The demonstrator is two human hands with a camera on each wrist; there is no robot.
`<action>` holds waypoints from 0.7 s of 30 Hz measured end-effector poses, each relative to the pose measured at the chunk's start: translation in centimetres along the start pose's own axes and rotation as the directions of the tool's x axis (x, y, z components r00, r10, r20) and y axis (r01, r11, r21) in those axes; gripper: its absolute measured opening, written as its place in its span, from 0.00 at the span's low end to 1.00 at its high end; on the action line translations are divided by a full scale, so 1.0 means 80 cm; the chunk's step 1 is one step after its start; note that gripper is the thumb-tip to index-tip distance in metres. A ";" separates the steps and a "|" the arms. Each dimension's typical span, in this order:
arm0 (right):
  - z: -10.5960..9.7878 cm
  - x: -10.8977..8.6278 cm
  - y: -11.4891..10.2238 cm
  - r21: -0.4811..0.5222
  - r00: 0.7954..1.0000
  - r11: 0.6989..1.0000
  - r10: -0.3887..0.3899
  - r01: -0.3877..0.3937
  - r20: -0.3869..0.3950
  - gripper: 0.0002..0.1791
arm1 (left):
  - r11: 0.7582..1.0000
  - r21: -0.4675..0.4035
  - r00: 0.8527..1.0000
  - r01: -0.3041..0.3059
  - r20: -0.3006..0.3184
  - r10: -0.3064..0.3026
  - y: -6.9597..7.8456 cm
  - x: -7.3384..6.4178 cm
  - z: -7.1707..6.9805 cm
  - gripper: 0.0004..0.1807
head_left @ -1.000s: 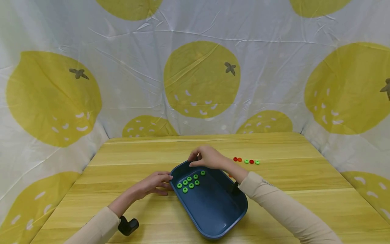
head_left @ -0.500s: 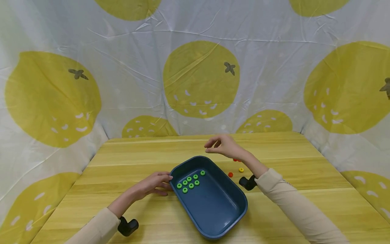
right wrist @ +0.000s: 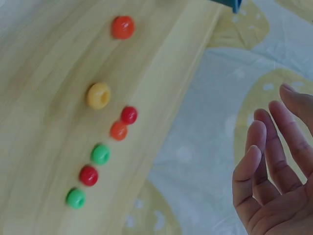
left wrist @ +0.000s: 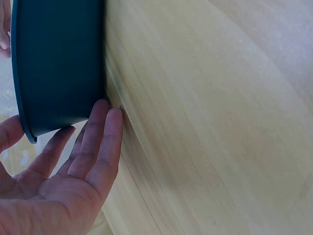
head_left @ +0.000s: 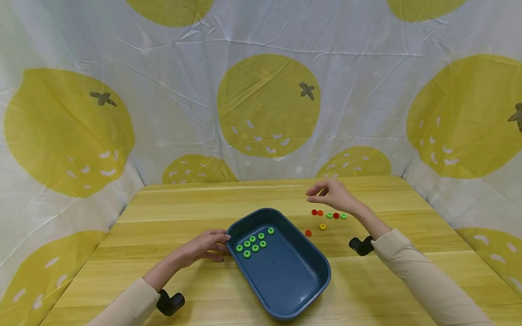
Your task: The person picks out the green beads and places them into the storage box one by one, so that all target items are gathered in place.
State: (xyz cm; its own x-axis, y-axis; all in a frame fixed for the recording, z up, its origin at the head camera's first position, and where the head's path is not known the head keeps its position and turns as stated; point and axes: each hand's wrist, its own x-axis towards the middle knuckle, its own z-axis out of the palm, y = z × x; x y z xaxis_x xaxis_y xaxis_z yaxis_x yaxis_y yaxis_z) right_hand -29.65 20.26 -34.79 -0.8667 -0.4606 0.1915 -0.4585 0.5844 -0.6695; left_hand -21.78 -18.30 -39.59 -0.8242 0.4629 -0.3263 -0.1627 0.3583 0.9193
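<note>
Dark blue tray (head_left: 285,280) sits angled on the table, with several green ring beads (head_left: 255,248) gathered at its far left end. My left hand (head_left: 205,246) touches the tray's left far corner; in the left wrist view its straight fingers (left wrist: 100,142) meet the outer wall and the thumb is at the rim. Beyond the tray to the right, my right hand (head_left: 332,194) hovers above the table, fingers loosely bent and nothing visible between them. Near it lie a yellow bead (head_left: 322,227), an orange-red bead (head_left: 308,233) and a row of red, orange and green beads (head_left: 329,215).
The wooden table (head_left: 183,208) reaches back to a white curtain (head_left: 183,113) printed with yellow fruit. Black wrist mounts (head_left: 170,302) show under both sleeves.
My right hand has moved from over the tray's far rim to the right, above the bead row, uncovering the loose beads. The left hand and tray have stayed put.
</note>
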 end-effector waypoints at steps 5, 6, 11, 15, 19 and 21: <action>-0.008 -0.013 0.019 -0.039 0.999 0.998 0.043 -0.044 -0.014 0.11 | 1.000 -0.001 1.000 0.002 -0.002 -0.002 0.001 -0.001 0.001 0.30; -0.010 -0.015 0.022 -0.053 0.999 0.998 0.045 -0.046 -0.018 0.10 | 1.000 -0.001 1.000 0.002 -0.003 -0.002 0.001 -0.001 0.001 0.30; -0.012 -0.022 0.035 -0.115 0.998 0.992 0.051 -0.053 -0.023 0.09 | 1.000 -0.002 1.000 0.006 -0.008 -0.006 0.001 -0.001 0.002 0.29; -0.012 -0.024 0.047 -0.180 0.998 0.982 0.056 -0.059 -0.024 0.08 | 1.000 -0.002 1.000 0.007 -0.009 -0.007 0.001 -0.001 0.002 0.29; -0.011 -0.025 0.059 -0.275 0.997 0.959 0.070 -0.071 -0.013 0.09 | 1.000 -0.001 1.000 0.006 -0.006 -0.006 0.002 -0.001 0.002 0.29; -0.009 -0.025 0.064 -0.311 0.997 0.947 0.082 -0.079 -0.004 0.09 | 1.000 0.001 1.000 0.004 -0.006 -0.004 0.002 0.000 0.002 0.29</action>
State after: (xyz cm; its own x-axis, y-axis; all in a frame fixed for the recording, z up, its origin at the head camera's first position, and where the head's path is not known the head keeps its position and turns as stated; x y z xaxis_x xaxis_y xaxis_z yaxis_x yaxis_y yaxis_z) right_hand -30.39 24.67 -38.10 -0.9020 -0.4088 0.1388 -0.4270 0.7976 -0.4260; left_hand -21.67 -18.11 -39.48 -0.8269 0.4562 -0.3289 -0.1659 0.3609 0.9177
